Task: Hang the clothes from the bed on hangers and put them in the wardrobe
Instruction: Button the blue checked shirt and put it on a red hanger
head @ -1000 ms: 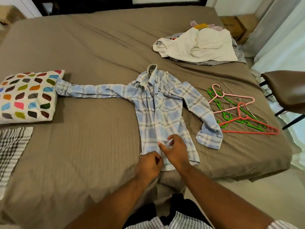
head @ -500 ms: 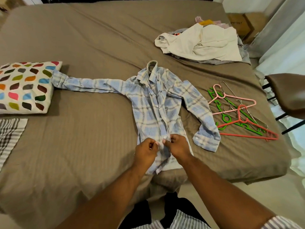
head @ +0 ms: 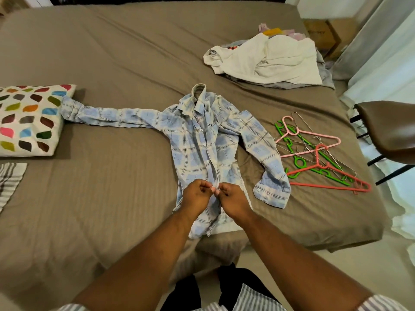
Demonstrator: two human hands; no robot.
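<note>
A light blue plaid shirt (head: 202, 142) lies flat, front up, on the brown bed (head: 123, 63), one sleeve stretched left toward the pillow, the other bent down on the right. My left hand (head: 196, 196) and my right hand (head: 233, 198) meet at the shirt's button strip near the lower front, each pinching the fabric there. A heap of pink, red, green and wire hangers (head: 318, 153) lies to the right of the shirt. A pile of other clothes (head: 269, 59), topped by a white garment, sits at the far right of the bed.
A white pillow with coloured leaf shapes (head: 29, 120) lies at the left edge, a striped cloth (head: 9, 180) below it. A brown chair (head: 390, 133) stands right of the bed, curtains behind it. A cardboard box (head: 325, 34) sits in the far corner.
Both hands moved up from the shirt's hem to the button strip and closed together on it. The view shifted slightly closer to the bed.
</note>
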